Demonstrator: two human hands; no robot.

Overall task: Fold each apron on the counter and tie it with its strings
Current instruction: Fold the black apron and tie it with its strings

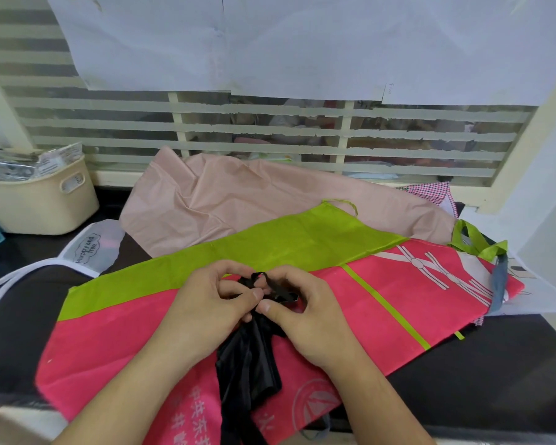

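A black apron (249, 358), bunched into a narrow bundle, lies on top of a pink and green apron (350, 303) spread over the dark counter. My left hand (212, 297) and my right hand (302, 309) meet above the bundle's far end. Both pinch its thin black strings (276, 289) between thumb and fingers. A pale pink apron (238, 200) lies crumpled behind the pink and green one. More fabric, grey and green straps (482, 245), sticks out at the right.
A cream basket (36, 200) with packets stands at the back left. A clear apron with white trim (87, 252) lies at the left. A striped window screen (270, 136) rises behind the counter. The dark counter's (495, 364) front edge runs close to me.
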